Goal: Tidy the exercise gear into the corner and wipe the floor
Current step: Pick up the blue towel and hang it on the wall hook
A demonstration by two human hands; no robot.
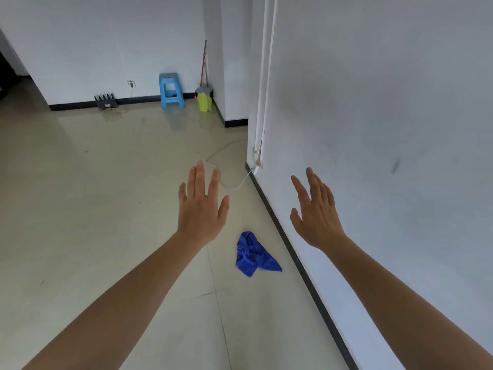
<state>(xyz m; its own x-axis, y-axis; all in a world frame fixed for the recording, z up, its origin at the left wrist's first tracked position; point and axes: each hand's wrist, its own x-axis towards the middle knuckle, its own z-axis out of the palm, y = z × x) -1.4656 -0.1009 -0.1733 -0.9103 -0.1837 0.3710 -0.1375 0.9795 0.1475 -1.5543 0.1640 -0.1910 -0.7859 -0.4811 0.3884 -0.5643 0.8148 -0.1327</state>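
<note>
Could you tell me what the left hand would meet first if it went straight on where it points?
Probably nothing nearby: the left hand points over the floor, past the white cable, toward the far wall; depth is unclear.

A bare indoor room: white walls (373,102), glossy tiled floor (80,196), blue plastic stool (171,90), corner bin (205,99).

One wide-angle camera on my head faces forward and down along the floor (88,214) beside the wall (386,108), my left hand (202,213) and right hand (317,217) close ahead.
</note>
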